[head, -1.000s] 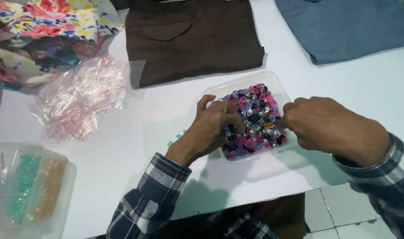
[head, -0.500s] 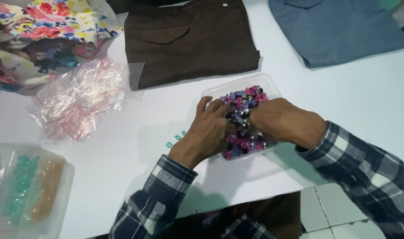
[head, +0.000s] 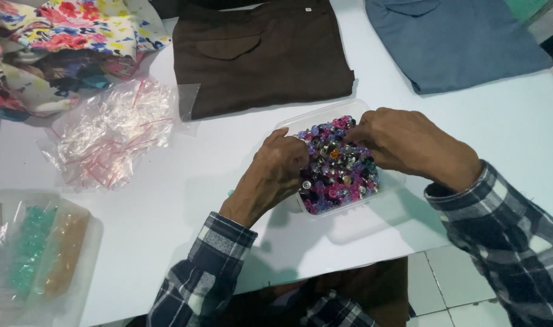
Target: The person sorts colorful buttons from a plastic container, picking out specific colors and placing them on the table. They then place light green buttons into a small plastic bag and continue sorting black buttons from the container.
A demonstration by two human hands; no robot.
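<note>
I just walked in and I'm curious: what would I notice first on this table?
The clear tray of shiny pink, purple and silver beads in the middle, with the left hand and right hand reaching into it. To the left lies a crinkly heap of small clear bags, with flowery cloth behind.

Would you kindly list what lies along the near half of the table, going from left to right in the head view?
Clear box of green and orange beads → pile of small clear bags → left hand → clear tray of mixed coloured beads → right hand.
</note>
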